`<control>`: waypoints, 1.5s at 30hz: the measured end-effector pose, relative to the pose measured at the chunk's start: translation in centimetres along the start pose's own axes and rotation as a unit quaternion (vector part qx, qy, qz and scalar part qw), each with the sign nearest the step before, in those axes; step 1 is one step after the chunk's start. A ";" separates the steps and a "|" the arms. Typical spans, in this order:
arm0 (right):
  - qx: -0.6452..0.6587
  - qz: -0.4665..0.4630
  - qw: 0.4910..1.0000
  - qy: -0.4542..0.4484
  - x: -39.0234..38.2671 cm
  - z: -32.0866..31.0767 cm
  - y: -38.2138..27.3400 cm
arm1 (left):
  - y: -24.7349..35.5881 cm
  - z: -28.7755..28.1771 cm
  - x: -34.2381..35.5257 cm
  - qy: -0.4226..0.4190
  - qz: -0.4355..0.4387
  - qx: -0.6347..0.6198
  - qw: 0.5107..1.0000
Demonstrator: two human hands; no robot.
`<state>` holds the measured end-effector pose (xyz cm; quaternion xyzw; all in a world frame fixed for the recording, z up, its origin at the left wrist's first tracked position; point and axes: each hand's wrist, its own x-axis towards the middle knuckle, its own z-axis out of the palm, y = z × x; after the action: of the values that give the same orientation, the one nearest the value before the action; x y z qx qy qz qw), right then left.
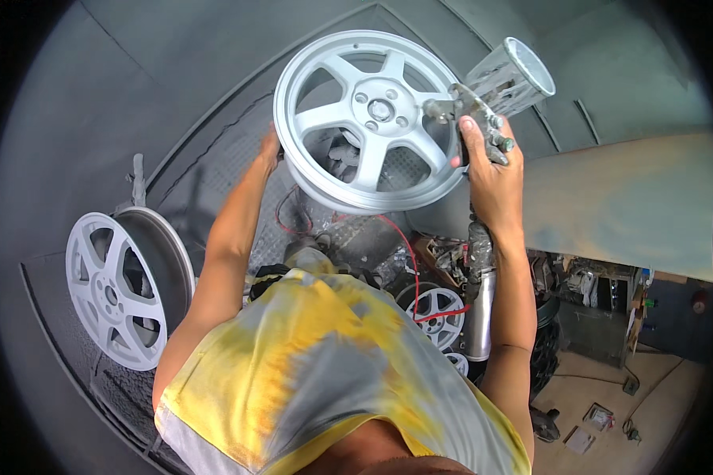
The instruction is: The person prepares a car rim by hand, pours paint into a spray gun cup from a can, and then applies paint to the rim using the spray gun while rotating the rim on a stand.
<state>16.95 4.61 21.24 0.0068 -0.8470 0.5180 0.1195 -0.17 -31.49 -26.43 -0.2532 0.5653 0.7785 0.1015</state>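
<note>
A light grey six-spoke car wheel [325, 118] faces me at the top centre. My left hand [270, 148] is closed at its left edge, with the fingers mostly hidden behind the rim. My right hand [495, 170] grips a paint spray gun [477, 109] at the wheel's right side. Its nozzle end points left toward the wheel's face, close to the spokes. A paint-smeared cup [509, 79] sits on top of the gun, tilted up to the right. Below the hand, a dark wrapped hose fitting [481, 249] leads down to a metal cylinder [480, 321].
Another light grey wheel [109, 294] stands at the left on a support. Further wheels [437, 310] lie low behind my right side. A red hose [408, 245] loops across the floor. A cluttered shelf [594, 289] stands at the right, with grey walls [135, 87] around.
</note>
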 end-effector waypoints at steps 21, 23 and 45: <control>0.021 0.076 0.993 -0.092 -2.3 -3.6 -4.1 | -7.4 8.5 -23.3 -0.008 -0.259 -0.252 0.932; 0.024 0.057 0.995 -0.072 -2.0 -2.8 -4.4 | -7.5 7.5 -22.0 0.011 -0.234 -0.246 0.941; -0.057 0.074 0.995 0.043 -3.7 -1.0 -1.3 | -3.7 4.6 -12.8 -0.001 0.017 -0.235 0.972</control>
<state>20.91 4.51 22.08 -0.0846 -0.8675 0.4759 0.1176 11.12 -24.28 -21.90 -0.2592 0.3703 0.8916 0.0262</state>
